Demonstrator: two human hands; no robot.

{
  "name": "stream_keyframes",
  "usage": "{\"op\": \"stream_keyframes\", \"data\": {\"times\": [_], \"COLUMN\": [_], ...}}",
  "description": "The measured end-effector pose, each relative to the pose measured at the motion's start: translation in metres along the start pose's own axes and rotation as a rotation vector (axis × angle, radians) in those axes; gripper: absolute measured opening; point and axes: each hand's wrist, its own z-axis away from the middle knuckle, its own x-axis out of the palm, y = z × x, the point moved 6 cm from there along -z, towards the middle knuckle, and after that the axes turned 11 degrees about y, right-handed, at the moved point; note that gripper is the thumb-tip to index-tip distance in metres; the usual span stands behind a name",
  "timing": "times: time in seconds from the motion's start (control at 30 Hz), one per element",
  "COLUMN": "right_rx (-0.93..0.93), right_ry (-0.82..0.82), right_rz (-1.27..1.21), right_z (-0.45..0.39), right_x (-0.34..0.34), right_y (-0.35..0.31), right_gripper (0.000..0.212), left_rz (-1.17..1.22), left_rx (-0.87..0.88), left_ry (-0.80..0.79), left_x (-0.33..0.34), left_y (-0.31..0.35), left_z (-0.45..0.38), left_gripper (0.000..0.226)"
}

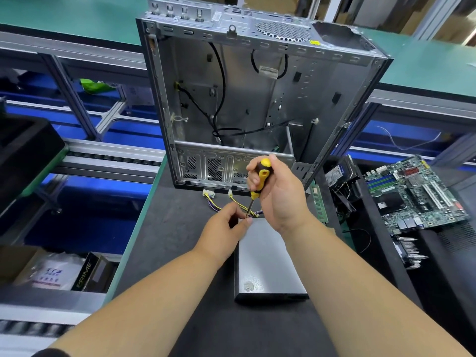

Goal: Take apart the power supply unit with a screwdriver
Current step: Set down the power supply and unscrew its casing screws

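Note:
A grey metal power supply unit [265, 258] lies flat on the dark mat in front of me, with a screw near its close end. Its yellow and purple cable bundle [221, 202] trails from the far end toward the case. My right hand [280, 194] grips a yellow and black screwdriver [260, 180] almost upright, its tip down at the unit's far left corner. My left hand [226, 222] holds that same corner, fingers curled beside the screwdriver tip. The tip's contact point is hidden by my fingers.
An empty, open computer case [257, 99] stands just beyond the unit. A green motherboard [417, 191] and other removed parts lie to the right. A RAM stick [319, 204] sits beside my right wrist. Conveyor rails and blue bins are at left.

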Motion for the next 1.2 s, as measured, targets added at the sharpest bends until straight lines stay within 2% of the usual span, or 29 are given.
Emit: {"op": "stream_keyframes", "data": {"times": [0.07,0.2,0.3,0.43,0.57,0.67,0.8,0.97,1.1,1.2], "right_rx": [-0.003,-0.032,-0.029,-0.023,0.027,0.012,-0.016,0.0,-0.007,0.065], "right_ry": [-0.001,-0.027,-0.03,0.017,0.09,0.074,0.034,0.042,0.116,0.149], "right_rz": [0.018,0.101,0.099,0.153,0.179,0.113,0.124,0.111,0.199,0.191], "right_z": [0.0,0.001,0.001,0.0,-0.002,0.0,0.003,0.003,-0.001,-0.003], "right_x": [0.001,0.003,0.003,0.001,0.002,0.004,0.004,0.003,-0.002,-0.001], "right_y": [0.001,-0.001,-0.001,0.0,0.008,0.009,0.006,0.001,-0.004,-0.002], "right_gripper": [0.043,0.024,0.025,0.03,0.056,0.059,0.031,0.024,0.032,0.053], "left_rz": [-0.004,0.005,0.004,-0.009,0.017,0.017,0.008,0.003,-0.016,-0.016], "left_rx": [0.0,-0.001,0.003,-0.003,-0.005,0.0,0.011,0.013,0.015,0.017], "left_ry": [0.0,0.0,-0.005,-0.014,-0.016,-0.026,-0.027,-0.026,-0.034,-0.033], "left_x": [0.0,-0.001,-0.001,0.0,-0.001,-0.001,-0.001,-0.001,-0.001,-0.001], "left_y": [0.0,0.001,0.002,0.001,0.001,0.002,0.003,0.002,0.001,0.001], "left_z": [0.0,0.001,0.001,0.001,0.001,0.001,0.001,0.0,0.0,0.0], "left_gripper": [0.023,0.024,0.024,0.023,0.023,0.023,0.024,0.024,0.023,0.023]}}
